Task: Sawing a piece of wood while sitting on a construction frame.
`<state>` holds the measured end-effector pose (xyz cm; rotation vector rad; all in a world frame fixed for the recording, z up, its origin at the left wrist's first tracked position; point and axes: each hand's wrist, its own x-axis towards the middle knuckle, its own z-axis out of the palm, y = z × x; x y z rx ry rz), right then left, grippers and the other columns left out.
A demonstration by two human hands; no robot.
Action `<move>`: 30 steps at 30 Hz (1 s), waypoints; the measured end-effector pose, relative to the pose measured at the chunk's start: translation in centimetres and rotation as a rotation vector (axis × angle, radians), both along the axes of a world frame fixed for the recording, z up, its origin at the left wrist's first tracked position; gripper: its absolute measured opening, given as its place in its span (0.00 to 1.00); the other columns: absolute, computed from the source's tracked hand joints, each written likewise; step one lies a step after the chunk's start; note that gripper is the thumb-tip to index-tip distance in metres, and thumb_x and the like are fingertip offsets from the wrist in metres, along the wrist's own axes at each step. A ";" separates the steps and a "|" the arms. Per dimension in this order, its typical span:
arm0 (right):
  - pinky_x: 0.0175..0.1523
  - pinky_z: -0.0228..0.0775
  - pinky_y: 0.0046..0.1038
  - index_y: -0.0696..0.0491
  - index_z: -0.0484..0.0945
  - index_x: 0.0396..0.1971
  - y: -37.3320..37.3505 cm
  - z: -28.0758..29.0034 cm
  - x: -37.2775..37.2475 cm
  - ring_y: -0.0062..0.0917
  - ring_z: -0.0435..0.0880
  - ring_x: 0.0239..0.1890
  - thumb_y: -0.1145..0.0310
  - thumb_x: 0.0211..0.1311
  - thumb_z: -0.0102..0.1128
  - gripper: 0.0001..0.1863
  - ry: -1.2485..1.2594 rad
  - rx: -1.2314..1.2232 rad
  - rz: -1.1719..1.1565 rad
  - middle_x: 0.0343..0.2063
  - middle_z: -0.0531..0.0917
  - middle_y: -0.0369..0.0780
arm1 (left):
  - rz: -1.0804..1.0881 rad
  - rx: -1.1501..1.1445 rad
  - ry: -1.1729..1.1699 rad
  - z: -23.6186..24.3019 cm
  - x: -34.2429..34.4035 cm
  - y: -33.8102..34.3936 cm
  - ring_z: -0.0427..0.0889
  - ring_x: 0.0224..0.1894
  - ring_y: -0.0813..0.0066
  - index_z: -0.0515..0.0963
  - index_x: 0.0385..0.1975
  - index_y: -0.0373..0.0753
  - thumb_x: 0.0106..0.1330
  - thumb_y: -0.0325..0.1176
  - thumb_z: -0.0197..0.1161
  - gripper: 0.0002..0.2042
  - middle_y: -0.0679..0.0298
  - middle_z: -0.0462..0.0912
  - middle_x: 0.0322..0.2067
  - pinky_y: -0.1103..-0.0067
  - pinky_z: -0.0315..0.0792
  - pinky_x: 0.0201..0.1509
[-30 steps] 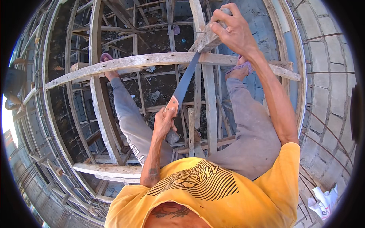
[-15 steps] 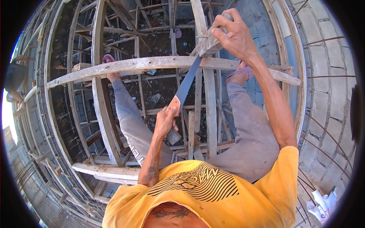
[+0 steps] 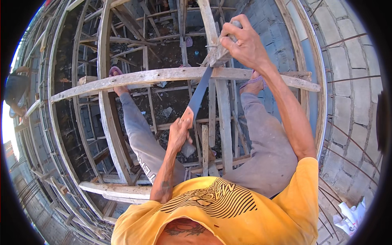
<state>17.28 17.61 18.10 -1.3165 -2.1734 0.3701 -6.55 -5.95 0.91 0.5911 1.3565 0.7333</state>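
My left hand (image 3: 178, 134) is wrapped round the orange-brown wooden handle of a hand saw (image 3: 200, 94). The saw's dark blade slants away from me, its far end against a short wooden block (image 3: 221, 56) by a long crosswise timber (image 3: 163, 75). Fingers curled over its upper end, my right hand (image 3: 244, 43) grips that block. The block rests at the crosswise timber, beside an upright length of wood (image 3: 209, 20). How deep the blade sits in the wood is hidden.
My sandalled feet stand on the timber framing, left foot (image 3: 119, 79) and right foot (image 3: 254, 83). Below lies a debris-strewn floor (image 3: 167, 98). A block wall (image 3: 347, 81) with protruding steel bars runs along the right. Another person (image 3: 16, 92) is at the far left.
The saw and my left hand have shifted slightly along the stroke relative to the block. My right hand keeps its hold, and the whole view has tilted a little.
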 end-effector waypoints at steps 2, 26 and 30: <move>0.46 0.74 0.37 0.48 0.81 0.37 0.2 -0.1 -1.2 0.41 0.81 0.44 0.62 0.61 0.63 0.08 0.026 -0.029 0.037 0.48 0.73 0.44 | 0.004 0.064 -0.005 -1.9 1.8 6.2 0.75 0.12 0.74 0.73 0.38 0.30 0.74 0.43 0.59 0.18 0.63 0.75 0.19 0.77 0.71 0.16; 0.43 0.75 0.37 0.48 0.81 0.35 -0.1 0.4 -0.5 0.37 0.81 0.43 0.64 0.61 0.62 0.06 0.030 -0.058 -0.008 0.47 0.73 0.43 | -0.032 -0.071 -0.003 1.0 -2.2 -2.7 0.74 0.11 0.76 0.75 0.43 0.30 0.75 0.44 0.59 0.18 0.66 0.73 0.15 0.78 0.73 0.15; 0.44 0.78 0.40 0.46 0.81 0.37 0.6 -0.5 -0.3 0.40 0.85 0.33 0.61 0.60 0.64 0.08 0.046 0.019 0.034 0.50 0.74 0.43 | -0.014 -0.132 -0.031 -1.6 -1.1 -1.3 0.73 0.11 0.77 0.74 0.45 0.29 0.75 0.43 0.60 0.19 0.65 0.75 0.17 0.77 0.73 0.14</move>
